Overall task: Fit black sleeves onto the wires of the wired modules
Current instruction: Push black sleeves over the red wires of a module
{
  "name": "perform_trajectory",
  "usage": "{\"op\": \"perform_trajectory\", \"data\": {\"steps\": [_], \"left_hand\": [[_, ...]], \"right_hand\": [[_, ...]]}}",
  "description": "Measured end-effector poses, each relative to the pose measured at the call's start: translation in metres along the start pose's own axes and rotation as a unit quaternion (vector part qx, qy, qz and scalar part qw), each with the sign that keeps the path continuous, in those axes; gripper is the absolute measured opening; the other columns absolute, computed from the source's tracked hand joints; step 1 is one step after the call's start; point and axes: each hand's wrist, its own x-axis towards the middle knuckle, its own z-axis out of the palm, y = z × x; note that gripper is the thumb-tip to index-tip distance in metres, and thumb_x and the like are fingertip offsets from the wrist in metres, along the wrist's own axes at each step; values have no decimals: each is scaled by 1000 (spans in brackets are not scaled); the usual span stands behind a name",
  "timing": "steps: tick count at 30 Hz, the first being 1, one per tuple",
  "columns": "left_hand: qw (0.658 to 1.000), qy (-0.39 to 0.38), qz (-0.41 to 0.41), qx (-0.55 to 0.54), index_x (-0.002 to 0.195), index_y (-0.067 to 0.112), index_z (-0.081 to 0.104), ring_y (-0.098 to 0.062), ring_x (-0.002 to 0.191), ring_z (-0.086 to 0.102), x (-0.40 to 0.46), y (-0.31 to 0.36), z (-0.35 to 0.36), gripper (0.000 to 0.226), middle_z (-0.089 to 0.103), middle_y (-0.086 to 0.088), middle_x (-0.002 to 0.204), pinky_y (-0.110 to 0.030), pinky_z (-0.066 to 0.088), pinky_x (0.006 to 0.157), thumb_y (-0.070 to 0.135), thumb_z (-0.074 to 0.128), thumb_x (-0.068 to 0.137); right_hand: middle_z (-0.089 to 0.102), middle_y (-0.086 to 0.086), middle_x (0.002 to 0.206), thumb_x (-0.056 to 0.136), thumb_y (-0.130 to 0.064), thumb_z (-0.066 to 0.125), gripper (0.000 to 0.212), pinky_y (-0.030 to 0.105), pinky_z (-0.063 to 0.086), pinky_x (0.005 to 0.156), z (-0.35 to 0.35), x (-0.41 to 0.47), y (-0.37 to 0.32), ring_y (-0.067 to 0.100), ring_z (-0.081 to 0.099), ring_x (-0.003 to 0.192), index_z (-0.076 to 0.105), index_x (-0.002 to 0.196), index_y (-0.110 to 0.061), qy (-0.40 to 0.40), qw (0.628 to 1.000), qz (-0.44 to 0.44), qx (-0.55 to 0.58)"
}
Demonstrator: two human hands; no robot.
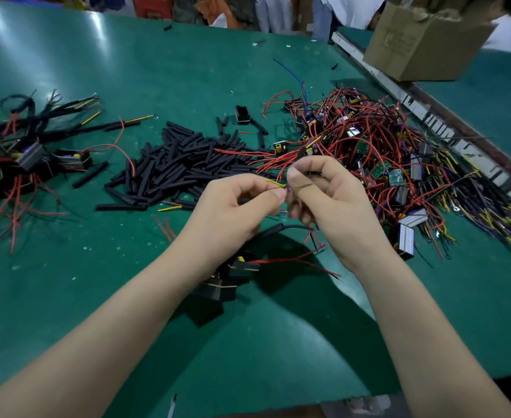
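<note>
Left hand: the left hand (pixel 236 203) is raised above the green table (pixel 157 70), fingers curled, thumb and forefinger pinching a thin yellow wire (pixel 275 183) at its near end.
Right hand: the right hand (pixel 323 194) sits just beside the left, fingertips almost touching it; thumb and forefinger pinch the same small wire ends, where a bit of purple wire (pixel 288 187) shows between the two thumbs.
Held module: a black module (pixel 218 289) hangs or lies below the left wrist, partly hidden by the forearm; whether it rests on the table I cannot tell.
Sleeved lead: a black sleeve (pixel 287 227) already on a lead runs under the two palms, from beneath the left hand toward the right wrist.
Loose red wires: thin red wires (pixel 293 260) trail out below the right wrist, toward the person.
Sleeve pile: a heap of loose black sleeves (pixel 175 167) lies beyond and to the left of the left hand, near it but not touching.
Unfinished modules: a tangle of wired modules (pixel 368 152) with red, yellow and purple leads spreads beyond and to the right of the right hand, its nearest red wires reaching just behind the fingers.
Finished modules: a cluster of sleeved modules (pixel 27 152) sits well apart to the far left of the left hand.
Single part: a small black housing (pixel 242 115) stands alone beyond both hands, between the two piles.
Box: a cardboard box (pixel 423 43) stands far beyond the right hand, at the table's edge.
</note>
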Motion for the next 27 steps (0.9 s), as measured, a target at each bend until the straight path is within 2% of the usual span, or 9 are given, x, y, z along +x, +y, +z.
{"op": "perform_trajectory", "data": {"steps": [3,5,9,12,15,20,23,27], "left_hand": [[998,-39,-17,-40,73,17,67,-4,36,32,1,4,-2,21,59,9,54,-12,25,36,8,58,89],[996,-45,-35,-62,74,13,67,-3,36,32,3,5,-4,19,57,8,53,-11,24,36,6,58,88],[986,-67,-94,-117,71,12,65,-1,33,27,5,4,-8,17,51,6,54,-12,20,34,9,57,86],[971,-112,-139,-156,61,18,59,-1,32,22,5,6,-10,17,39,8,49,-14,16,34,20,61,77],[959,-109,-178,-190,59,19,62,0,31,21,7,6,-9,24,46,9,56,-13,15,34,22,60,82],[968,-35,-135,-210,73,15,61,-2,33,22,7,6,-7,18,51,7,57,-13,13,37,13,54,90],[965,-15,-134,-227,78,15,64,-3,33,23,9,6,-11,13,51,7,57,-12,16,37,14,56,88],[965,-21,-140,-219,74,15,61,-2,32,24,9,5,-14,16,51,8,56,-13,18,34,16,56,89]], "right_hand": [[64,-8,65,93,-19,58,6,16,43,54,1,-3,-3,5,58,59,59,99,-18,-14,1000,-23,12],[66,-7,70,89,-13,62,8,15,46,60,1,-4,-6,4,59,63,61,95,-18,2,997,-67,22],[67,-1,83,86,-1,65,20,24,50,72,2,-7,-11,10,62,78,60,91,-20,17,979,-191,-64],[68,6,92,88,2,61,21,26,50,80,4,-7,-19,14,66,87,59,94,-18,-21,969,-224,-102],[67,6,94,91,3,57,26,19,47,73,4,-3,-32,5,62,80,53,102,-20,-63,974,-189,-110],[63,4,95,89,3,61,43,17,44,60,6,4,-43,6,58,67,43,114,-27,-63,991,-68,-92],[61,3,89,88,5,61,45,18,44,56,6,4,-45,9,56,65,45,110,-31,-90,988,-36,-121],[59,0,85,88,7,58,39,14,43,57,7,0,-41,14,56,70,52,110,-25,-126,983,5,-134]]}}
